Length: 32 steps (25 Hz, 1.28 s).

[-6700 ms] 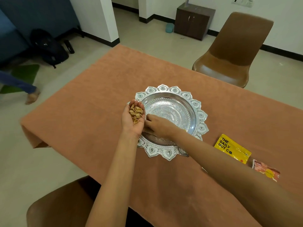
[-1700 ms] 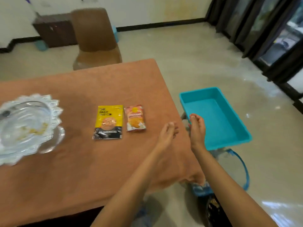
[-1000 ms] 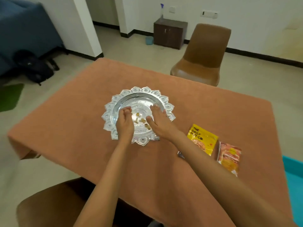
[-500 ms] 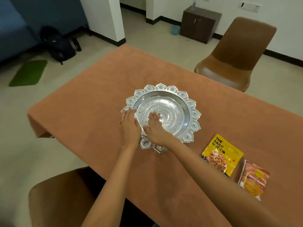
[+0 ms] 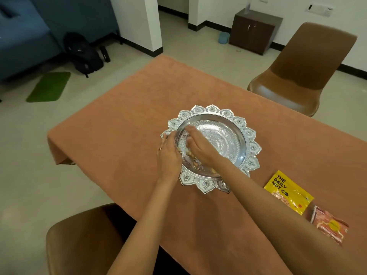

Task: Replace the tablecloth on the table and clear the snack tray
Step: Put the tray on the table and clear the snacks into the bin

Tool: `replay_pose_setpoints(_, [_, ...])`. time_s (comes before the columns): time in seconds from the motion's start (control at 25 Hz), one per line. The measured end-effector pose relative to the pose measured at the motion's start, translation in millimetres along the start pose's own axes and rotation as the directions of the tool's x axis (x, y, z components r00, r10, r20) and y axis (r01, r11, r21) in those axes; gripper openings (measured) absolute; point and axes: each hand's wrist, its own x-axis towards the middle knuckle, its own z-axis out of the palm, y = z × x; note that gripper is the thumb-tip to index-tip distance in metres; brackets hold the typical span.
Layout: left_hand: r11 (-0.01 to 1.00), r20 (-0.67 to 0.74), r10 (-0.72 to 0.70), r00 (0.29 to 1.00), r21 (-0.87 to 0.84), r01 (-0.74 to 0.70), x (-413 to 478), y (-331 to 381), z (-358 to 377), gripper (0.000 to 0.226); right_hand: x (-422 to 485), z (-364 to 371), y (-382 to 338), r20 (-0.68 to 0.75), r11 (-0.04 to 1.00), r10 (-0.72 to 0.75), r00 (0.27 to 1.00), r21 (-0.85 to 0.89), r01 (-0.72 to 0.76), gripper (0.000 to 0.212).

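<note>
Snack tray (image 5: 241,124), a silver dish with a scalloped rim, sits near the middle of the surface on the orange tablecloth (image 5: 123,124). Your left hand (image 5: 168,153) rests on the tray's left rim, fingers straight and close together. Your right hand (image 5: 198,145) lies inside the dish, fingers extended and slightly spread; motion blur softens the fingertips, so contact with the dish floor cannot be confirmed. A few pale shells (image 5: 187,152) show between the two hands, and one more beside the right wrist; the hands hide any others. The right forearm covers the tray's near rim. Right of the tray, a yellow nut packet (image 5: 288,192) lies flat, and just beside it an orange packet (image 5: 329,227) with unreadable print.
</note>
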Motion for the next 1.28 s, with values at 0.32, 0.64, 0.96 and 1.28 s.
replay_pose_setpoints(0.32, [0.998, -0.019, -0.047, 0.999, 0.029, 0.047, 0, 2, -1, 0.054, -35, 5, 1, 0.374, 0.962, -0.078, 0.924, -0.214, 0.168, 0.056])
replay_pose_setpoints(0.64, [0.998, -0.049, -0.007, 0.999, 0.066, 0.01, -3, 6, 2, 0.051, -76, -50, 17, -0.219, 0.908, 0.18, 0.959, -0.339, -0.248, 0.025])
replay_pose_setpoints(0.96, [0.998, -0.052, -0.002, 0.999, 0.067, 0.006, -2, 6, 4, 0.054, -57, 19, -16, -0.18, 0.923, 0.057, 0.982, -0.366, -0.121, 0.024])
replay_pose_setpoints(1.28, [0.996, -0.089, -0.041, 0.995, 0.072, 0.048, -3, 13, 5, 0.061, -53, 24, -23, -0.054, 0.942, -0.014, 0.998, -0.337, -0.005, 0.023])
